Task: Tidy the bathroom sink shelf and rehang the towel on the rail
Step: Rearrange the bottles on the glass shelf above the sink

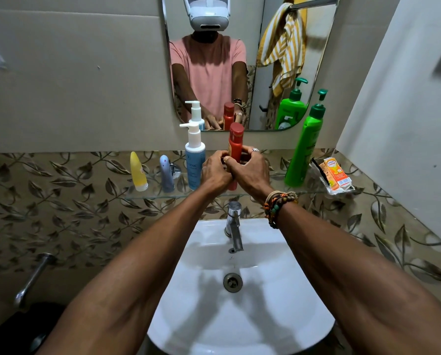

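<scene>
Gripping the red bottle upright | left hand, right hand fingers curled round it | above glass shelf.

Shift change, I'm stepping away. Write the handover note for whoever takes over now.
Hands: left hand and right hand both grip the red bottle, upright, base at the glass shelf, between the blue pump bottle and green pump bottle.
Shelf: yellow tube and grey tube stand at the left; orange carton lies on the right end.
Mirror shows the towel bunched unevenly over the rail.
Done: most bottles upright.
To do: release red bottle, straighten carton, rehang towel.
</scene>
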Motion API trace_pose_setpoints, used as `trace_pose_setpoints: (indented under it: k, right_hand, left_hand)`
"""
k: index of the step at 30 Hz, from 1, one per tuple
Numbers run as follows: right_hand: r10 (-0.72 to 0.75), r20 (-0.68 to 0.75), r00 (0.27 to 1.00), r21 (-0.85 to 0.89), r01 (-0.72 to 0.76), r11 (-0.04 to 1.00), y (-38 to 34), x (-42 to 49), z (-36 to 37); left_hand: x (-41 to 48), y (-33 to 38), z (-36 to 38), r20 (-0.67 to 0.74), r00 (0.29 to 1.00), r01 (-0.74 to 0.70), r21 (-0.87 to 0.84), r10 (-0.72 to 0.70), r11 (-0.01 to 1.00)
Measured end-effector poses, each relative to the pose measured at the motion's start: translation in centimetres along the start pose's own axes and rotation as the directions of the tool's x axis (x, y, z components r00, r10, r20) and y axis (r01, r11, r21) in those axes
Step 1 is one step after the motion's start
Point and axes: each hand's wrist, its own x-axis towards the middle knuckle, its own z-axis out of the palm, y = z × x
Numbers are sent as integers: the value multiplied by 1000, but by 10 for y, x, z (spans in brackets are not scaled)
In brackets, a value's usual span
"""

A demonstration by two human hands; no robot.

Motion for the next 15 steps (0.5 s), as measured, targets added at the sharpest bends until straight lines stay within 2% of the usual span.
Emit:
trace_pose_setpoints:
  k: [5,10,15]
  right_hand:
    - [1,16,1000,-4,-1,1000,4,0,-1]
    - [8,26,1000,-3,-8,1000,5,-1,-2]
    - [41,-32,999,6,-41,999,7,-3,-6]
  left_hand:
    - [-2,0,1,16,1000,15,-25,-15,1000]
    - [-2,-3,3,-20,1000,12,25,-11,1000]
    - [-5,-1,3,-131,987,-90,11,91,996]
